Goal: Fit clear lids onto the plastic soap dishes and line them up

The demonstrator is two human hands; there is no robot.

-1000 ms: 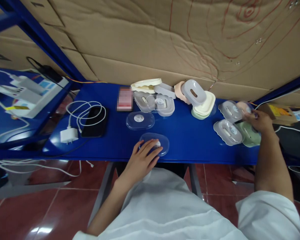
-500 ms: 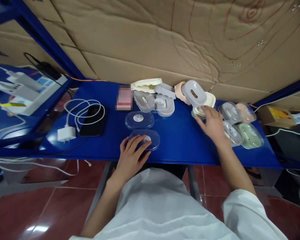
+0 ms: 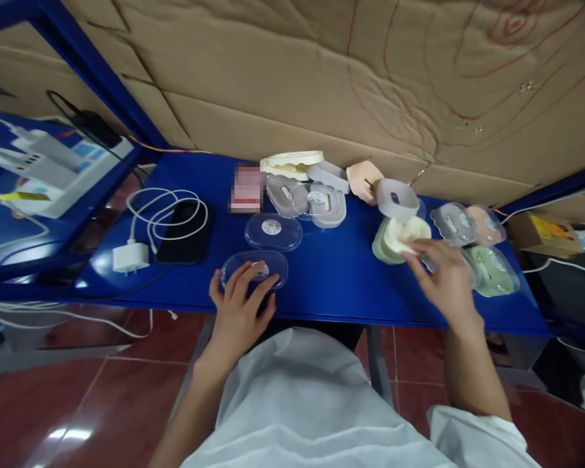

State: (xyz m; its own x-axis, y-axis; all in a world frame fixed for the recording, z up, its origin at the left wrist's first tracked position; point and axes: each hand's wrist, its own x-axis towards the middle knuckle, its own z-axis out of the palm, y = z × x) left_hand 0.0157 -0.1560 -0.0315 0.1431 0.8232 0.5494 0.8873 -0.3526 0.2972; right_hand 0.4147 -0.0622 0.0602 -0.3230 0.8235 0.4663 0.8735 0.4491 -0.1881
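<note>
My left hand (image 3: 241,302) rests spread on a clear plastic lid (image 3: 275,276) with a round sticker, near the desk's front edge. A second clear lid (image 3: 283,239) lies just behind it. My right hand (image 3: 443,276) pinches the near edge of a cream soap dish (image 3: 405,229) between thumb and fingers. The cream piece sits tilted over a green soap dish (image 3: 384,247). Right behind it is a pale grey soap dish part (image 3: 398,200), with a peach one (image 3: 363,181) leaning at the cardboard.
Lidded soap dishes, including a green one (image 3: 492,273), stand at the right. Grey dishes (image 3: 338,211) and cream parts (image 3: 292,159) are at the back middle. A phone (image 3: 178,244), white cable and charger (image 3: 130,258) lie left. Cardboard (image 3: 273,78) walls the back.
My left hand has slid the front lid leftward. My right hand has moved right and nearer, now gripping the cream dish. The grey part has dropped lower, and the green dish shows more.
</note>
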